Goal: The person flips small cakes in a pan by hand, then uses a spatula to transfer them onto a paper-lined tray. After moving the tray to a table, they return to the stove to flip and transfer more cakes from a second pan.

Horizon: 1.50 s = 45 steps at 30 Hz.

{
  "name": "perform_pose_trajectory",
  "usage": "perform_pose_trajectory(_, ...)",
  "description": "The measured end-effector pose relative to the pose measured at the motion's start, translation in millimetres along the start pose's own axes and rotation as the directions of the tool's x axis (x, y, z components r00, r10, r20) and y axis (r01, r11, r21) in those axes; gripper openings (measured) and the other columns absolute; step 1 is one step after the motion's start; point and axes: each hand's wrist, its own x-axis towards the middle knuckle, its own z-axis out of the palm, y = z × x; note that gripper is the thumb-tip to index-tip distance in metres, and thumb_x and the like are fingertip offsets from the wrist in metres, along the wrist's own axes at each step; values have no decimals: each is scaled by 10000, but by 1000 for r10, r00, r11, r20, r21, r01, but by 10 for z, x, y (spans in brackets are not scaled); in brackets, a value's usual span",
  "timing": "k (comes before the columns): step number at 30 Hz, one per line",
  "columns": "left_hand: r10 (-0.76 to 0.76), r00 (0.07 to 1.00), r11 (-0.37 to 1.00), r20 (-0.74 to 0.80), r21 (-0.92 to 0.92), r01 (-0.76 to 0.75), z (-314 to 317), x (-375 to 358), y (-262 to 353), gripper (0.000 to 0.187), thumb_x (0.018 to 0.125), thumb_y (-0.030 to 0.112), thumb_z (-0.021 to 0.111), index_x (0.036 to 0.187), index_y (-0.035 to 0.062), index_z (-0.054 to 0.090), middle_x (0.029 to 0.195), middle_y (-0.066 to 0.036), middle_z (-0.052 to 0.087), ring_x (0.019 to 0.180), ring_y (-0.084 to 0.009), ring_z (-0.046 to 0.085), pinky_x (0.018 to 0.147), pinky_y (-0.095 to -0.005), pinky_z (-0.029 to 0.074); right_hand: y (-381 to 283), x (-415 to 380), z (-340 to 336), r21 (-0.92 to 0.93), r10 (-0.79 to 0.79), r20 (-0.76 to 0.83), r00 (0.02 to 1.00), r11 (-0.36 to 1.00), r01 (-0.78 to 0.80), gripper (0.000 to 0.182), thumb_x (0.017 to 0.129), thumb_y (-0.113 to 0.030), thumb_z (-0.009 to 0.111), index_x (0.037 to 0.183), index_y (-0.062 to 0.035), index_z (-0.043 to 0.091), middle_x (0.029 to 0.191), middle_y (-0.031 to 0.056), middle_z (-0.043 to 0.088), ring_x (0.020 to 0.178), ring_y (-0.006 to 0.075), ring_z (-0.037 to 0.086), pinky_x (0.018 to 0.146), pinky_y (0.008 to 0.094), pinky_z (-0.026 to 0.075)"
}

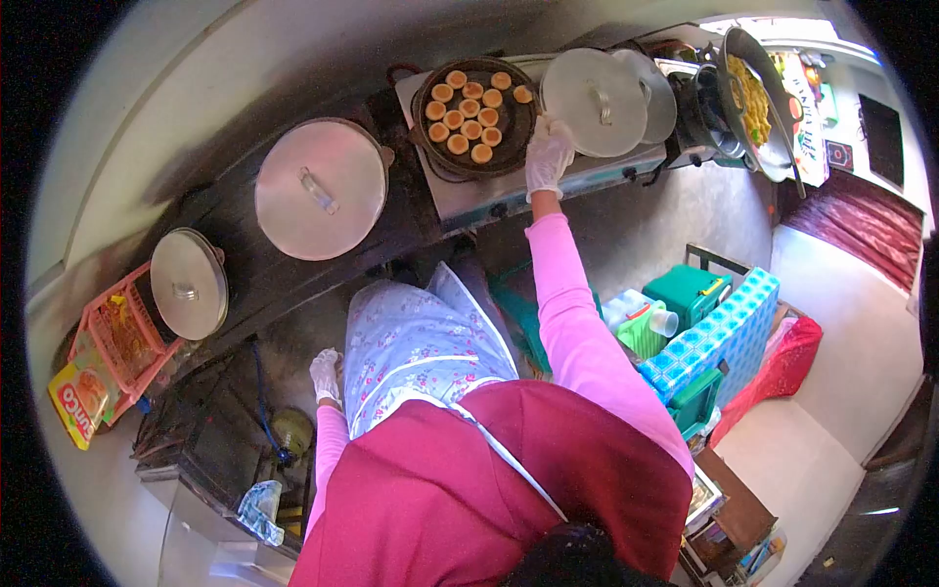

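Observation:
My right hand [550,159], in a clear glove, is at the right rim of a dark round pan [424,137] on the stove. Its fingers are closed, and what they grip is too small to make out. Several small round browned cakes [469,108] lie flat in the pan. One cake [523,94] sits tilted against the rim, just beyond my fingertips. A flat metal lid [572,98] with a handle is right beside that hand. My left hand [326,377], also gloved, hangs low by the apron [421,338], fingers loosely apart and holding nothing.
Left of the stove [460,201] are a large lidded pot [293,215], a smaller lidded pot [186,293] and a pink basket [142,342]. A wok [734,49] of yellow food stands at the far right. Green containers [685,293] and a blue checked box [719,333] are lower right.

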Motion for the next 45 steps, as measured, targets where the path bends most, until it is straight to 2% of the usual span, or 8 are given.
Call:
perform_pose_trajectory(5,-24,1000,995,11,99,23,86,-247,1,162,872,202,567,905,83,671,743,-1,643,608,-98,564,508,-261,435,7,-405,-328,-70,-235,-43,971,970,232,249,907,-206,538,915,-10,691,870,198,671,816,363,630,747,440,475)
perform_pose_trajectory(6,-36,999,994,1,100,36,67,-306,25,163,871,203,568,904,82,672,742,-1,644,607,-97,564,508,-262,434,54,-464,-311,18,28,55,998,999,-29,217,884,-177,571,941,-5,690,898,179,675,834,345,635,747,412,489)
perform_pose_trajectory(14,89,995,996,39,-26,-88,73,210,-657,167,871,185,564,888,62,676,728,-16,648,565,-108,561,497,-273,439,291,-430,-184,457,276,74,958,845,-278,225,875,-178,621,965,16,689,808,74,661,665,134,581,609,288,466)
perform_pose_trajectory(19,-177,984,969,-14,-178,172,81,-80,-156,159,871,168,564,893,51,670,737,-30,656,553,-117,570,462,-261,436,-41,-393,-274,581,299,70,952,763,-283,216,867,-174,628,942,18,693,734,46,621,619,74,529,559,255,436)
perform_pose_trajectory(23,-267,963,942,-12,-214,259,97,-105,-116,154,871,171,572,906,56,669,756,-35,661,556,-111,572,462,-264,443,-213,-186,-75,472,232,172,957,834,-287,247,848,-205,604,847,34,668,678,87,592,604,145,544,576,306,445)
perform_pose_trajectory(27,-149,989,954,-24,-265,137,66,-92,-210,132,877,181,576,880,80,662,746,-27,654,549,-104,565,466,-261,442,61,32,375,286,-150,-76,986,944,166,252,832,-199,587,750,36,625,650,124,575,612,215,582,586,352,438)
perform_pose_trajectory(35,-187,982,959,-12,-219,180,25,-176,-393,142,880,180,578,922,75,664,729,-20,641,518,-92,529,452,-249,419,-326,-192,-21,708,140,191,972,666,-235,156,799,-126,626,743,20,633,641,32,545,567,112,521,535,304,452)
perform_pose_trajectory(45,20,1000,1000,-12,20,-19,-17,-76,-385,213,862,163,563,981,33,683,796,-30,674,694,-135,596,615,-285,458,-184,-155,123,154,-81,68,994,986,70,275,846,-279,551,774,-40,665,787,210,624,723,364,605,653,439,441)
